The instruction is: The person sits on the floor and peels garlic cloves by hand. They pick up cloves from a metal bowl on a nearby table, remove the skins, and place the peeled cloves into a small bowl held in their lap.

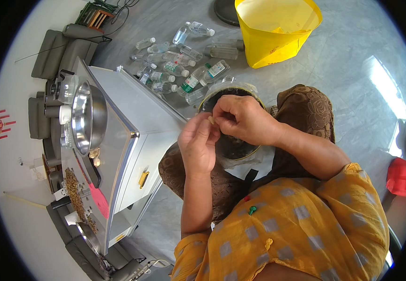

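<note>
My left hand [200, 145] pinches a small pale piece, apparently a garlic clove [211, 120], between thumb and fingers. My right hand [246, 117] meets it from the other side, its thumb and fingertips closed at the clove's edge. Both hands are above a dark round bin [236, 149] with a clear plastic liner [247, 87], which stands between my knees. The hands cover much of the bin's inside, and the scraps low in it are unclear. On the table to the left lie a few garlic bulbs [94, 156].
The white table [118, 130] bears a steel basin [90, 117], a pink fly swatter [98, 200] and a heap of small brown pieces [74, 195]. Several plastic bottles [176, 68] lie on the floor ahead, beside a yellow bag [273, 47]. A red bag [402, 176] is at far right.
</note>
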The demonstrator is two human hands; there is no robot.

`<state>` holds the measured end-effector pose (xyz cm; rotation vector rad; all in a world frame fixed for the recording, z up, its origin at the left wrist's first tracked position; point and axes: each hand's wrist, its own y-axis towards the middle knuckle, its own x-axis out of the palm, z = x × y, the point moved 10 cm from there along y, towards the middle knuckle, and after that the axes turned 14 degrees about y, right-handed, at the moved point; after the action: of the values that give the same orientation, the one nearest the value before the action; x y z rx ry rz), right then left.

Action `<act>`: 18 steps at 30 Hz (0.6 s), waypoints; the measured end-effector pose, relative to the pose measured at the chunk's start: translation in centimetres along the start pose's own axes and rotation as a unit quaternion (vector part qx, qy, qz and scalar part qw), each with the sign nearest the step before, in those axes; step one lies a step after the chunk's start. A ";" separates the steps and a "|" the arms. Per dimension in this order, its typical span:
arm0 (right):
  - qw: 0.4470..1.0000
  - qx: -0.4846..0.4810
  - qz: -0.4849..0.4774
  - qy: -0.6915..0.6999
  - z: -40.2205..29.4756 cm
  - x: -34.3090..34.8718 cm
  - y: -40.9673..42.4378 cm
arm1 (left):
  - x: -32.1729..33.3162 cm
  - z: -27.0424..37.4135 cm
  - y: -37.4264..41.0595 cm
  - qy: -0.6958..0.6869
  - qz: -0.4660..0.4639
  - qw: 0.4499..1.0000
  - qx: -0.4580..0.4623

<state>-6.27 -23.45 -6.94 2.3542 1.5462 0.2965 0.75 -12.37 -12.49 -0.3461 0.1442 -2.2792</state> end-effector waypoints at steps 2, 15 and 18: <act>1.000 -0.007 0.007 -0.001 -0.3 0.0 0.1 | 0.0 0.0 0.0 -0.008 0.004 1.000 0.000; 0.996 0.070 0.032 0.040 0.6 -0.6 0.1 | 0.1 -0.2 0.1 -0.034 -0.024 0.999 -0.023; 0.993 0.095 0.041 0.055 1.1 -1.0 0.1 | 0.2 -0.3 0.1 -0.056 -0.046 0.997 -0.028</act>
<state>-6.22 -24.53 -7.97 2.5940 1.5927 0.3152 0.59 -12.65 -12.79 -0.5193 0.1383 -2.3420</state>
